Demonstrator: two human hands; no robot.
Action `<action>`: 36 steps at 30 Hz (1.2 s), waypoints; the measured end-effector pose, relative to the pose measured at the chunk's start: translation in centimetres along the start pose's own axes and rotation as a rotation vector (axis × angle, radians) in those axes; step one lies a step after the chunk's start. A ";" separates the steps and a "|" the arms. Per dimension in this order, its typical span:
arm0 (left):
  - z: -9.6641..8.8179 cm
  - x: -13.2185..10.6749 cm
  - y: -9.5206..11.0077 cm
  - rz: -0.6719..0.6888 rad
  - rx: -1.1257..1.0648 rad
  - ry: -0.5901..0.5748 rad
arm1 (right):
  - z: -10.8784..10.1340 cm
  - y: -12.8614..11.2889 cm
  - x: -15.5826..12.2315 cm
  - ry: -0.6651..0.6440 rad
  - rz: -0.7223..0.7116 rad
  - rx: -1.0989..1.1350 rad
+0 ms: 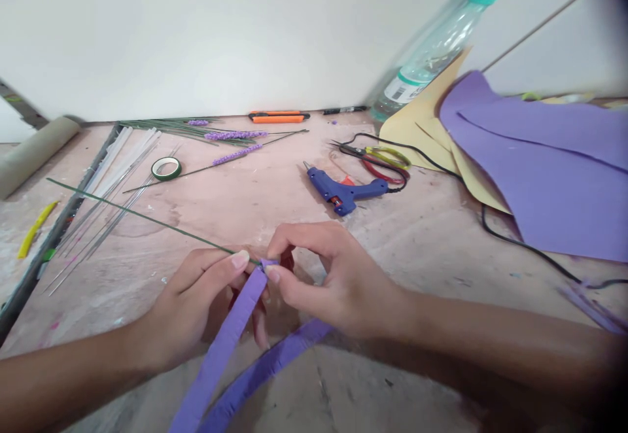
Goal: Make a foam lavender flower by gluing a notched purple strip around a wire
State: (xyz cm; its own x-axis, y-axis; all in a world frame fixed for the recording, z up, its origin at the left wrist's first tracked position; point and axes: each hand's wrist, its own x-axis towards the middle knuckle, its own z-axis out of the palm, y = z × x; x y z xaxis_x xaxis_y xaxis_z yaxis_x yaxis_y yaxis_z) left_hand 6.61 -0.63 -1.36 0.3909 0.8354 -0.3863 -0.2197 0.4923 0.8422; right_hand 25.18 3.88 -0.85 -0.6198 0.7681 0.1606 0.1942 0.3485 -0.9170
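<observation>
My left hand (201, 295) pinches a thin green wrapped wire stem (147, 216) near its right end, thumb on top. The stem slants up and away to the left. At that end, my right hand (318, 269) pinches the end of a purple strip (226, 341) between thumb and forefinger, against the stem. From there the strip hangs down toward the bottom edge, and a second length of purple runs under my right hand. A blue glue gun (343, 190) lies on its side just beyond my hands.
Purple flower stems (238, 154), a roll of green tape (165, 169), bare wires and glue sticks lie left. An orange cutter (279, 117) sits by the wall. Scissors (377, 158), a tilted bottle (432, 53), purple sheets (549, 165) and a black cord (530, 248) are right.
</observation>
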 end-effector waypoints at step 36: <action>-0.2 -0.1 0.0 0.020 -0.041 -0.065 | -0.2 -1.0 -0.1 -0.068 0.096 -0.036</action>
State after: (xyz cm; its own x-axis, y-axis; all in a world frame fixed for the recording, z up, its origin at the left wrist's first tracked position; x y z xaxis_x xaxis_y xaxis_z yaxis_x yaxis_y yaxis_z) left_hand 6.37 -0.65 -1.45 0.4433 0.8282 -0.3429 -0.2643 0.4862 0.8329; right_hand 25.20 3.63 0.13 -0.6472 0.7609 0.0463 0.2816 0.2951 -0.9130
